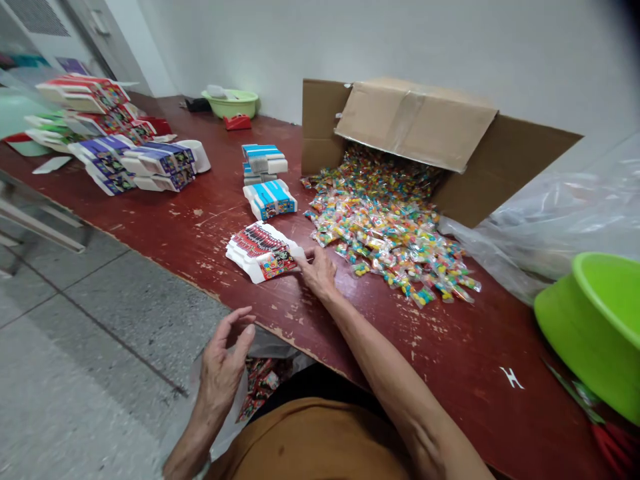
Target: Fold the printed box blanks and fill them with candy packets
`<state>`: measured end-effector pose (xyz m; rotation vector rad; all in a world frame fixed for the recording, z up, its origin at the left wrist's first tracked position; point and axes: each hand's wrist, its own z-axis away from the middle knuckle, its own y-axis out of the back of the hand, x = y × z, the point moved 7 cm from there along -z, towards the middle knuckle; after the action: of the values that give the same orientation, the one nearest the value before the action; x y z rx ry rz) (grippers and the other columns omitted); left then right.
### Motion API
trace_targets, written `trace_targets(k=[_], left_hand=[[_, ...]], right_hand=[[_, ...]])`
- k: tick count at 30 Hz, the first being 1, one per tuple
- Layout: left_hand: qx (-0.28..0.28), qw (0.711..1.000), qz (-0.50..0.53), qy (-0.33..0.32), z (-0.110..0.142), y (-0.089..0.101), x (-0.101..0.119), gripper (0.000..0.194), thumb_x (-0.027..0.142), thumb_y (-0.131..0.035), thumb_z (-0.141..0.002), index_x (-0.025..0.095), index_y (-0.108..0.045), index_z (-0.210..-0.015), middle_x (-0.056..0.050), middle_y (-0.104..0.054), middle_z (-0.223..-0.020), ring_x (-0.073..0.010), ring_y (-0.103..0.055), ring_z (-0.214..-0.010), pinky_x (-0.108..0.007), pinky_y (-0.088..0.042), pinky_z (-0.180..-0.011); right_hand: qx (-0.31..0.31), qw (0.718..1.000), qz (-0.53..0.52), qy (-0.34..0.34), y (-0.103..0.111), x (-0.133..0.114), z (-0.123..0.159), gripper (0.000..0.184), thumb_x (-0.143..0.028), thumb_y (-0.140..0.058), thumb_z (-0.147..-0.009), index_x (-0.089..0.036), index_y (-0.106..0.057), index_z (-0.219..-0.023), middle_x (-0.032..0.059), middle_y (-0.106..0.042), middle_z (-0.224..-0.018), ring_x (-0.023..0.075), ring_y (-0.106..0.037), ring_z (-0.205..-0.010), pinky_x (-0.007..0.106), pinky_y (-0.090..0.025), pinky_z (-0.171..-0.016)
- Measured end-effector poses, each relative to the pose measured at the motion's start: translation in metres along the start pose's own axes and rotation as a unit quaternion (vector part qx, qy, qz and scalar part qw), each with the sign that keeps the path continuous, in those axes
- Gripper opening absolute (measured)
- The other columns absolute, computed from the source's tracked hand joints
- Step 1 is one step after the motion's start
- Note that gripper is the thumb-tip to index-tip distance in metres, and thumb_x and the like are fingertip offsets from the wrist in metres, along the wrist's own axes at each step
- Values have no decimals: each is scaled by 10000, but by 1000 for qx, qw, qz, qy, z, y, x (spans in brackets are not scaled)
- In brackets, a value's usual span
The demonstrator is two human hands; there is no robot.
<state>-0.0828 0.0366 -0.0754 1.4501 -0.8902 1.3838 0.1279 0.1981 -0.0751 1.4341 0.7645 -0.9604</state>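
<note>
We see the right hand (316,270) resting on the red-brown surface (200,227), fingers extended and lightly spread, with the fingertips touching the right edge of a fanned stack of red printed cards (261,251). The hand grips nothing; whether a single card is pinched under the fingertips, we cannot tell. The stack lies flat, immediately left of the right hand, near the front edge of the surface.

The left hand (223,363) is raised off the surface, nearer to us and to the left of the right hand, in front of the surface edge. Its fingers are loosely curled and apart, and it holds nothing. Just below and right of it, a clear bag of red packets (260,385) sits at our lap.

Right of the right hand, a pile of small colourful candy packets (385,227) spreads out of a tipped cardboard box (415,120). Farther away, beyond the red stack, we note a blue card stack (271,199) and a second blue stack (263,160) behind it. At the far left lie purple card stacks (140,163) and red card stacks (90,93). A green basin (595,327) stands at the near right, with clear plastic sheeting (565,207) behind it.
</note>
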Motion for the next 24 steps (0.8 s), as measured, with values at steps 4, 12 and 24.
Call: trace_targets(k=[4,12,24], left_hand=[[58,996,-4,-72,-7,14,34,336,338,-783,-806,268,-714,-1128,-40,-729,-1085,-219,-646,-970,-288,-474,-945],[-376,879,196,218,27,-74,32,571,583,-781,-758,169,-741,-1149,-147,-789,-1071,-321,-738,-994,-382,-557,-849],[-355,889,201,207,48,-98,37,335,424,-868,-730,148,-710,-836,-27,-724,-624,-183,-709,-511,-296,-588,-619]], right_hand=[[-76,991,-111,17,26,-2,10,188,-373,-625,-855,-185,-620,-864,-2,-641,-811,148,-584,-760,279,-453,-756],[-294,906,-297,67,53,-26,82,299,-450,-781,-791,-186,-668,-875,-11,-663,-796,118,-577,-707,264,-469,-726],[-277,888,-364,45,54,-32,111,419,-483,-808,-798,-210,-659,-1079,39,-709,-979,146,-658,-822,268,-546,-731]])
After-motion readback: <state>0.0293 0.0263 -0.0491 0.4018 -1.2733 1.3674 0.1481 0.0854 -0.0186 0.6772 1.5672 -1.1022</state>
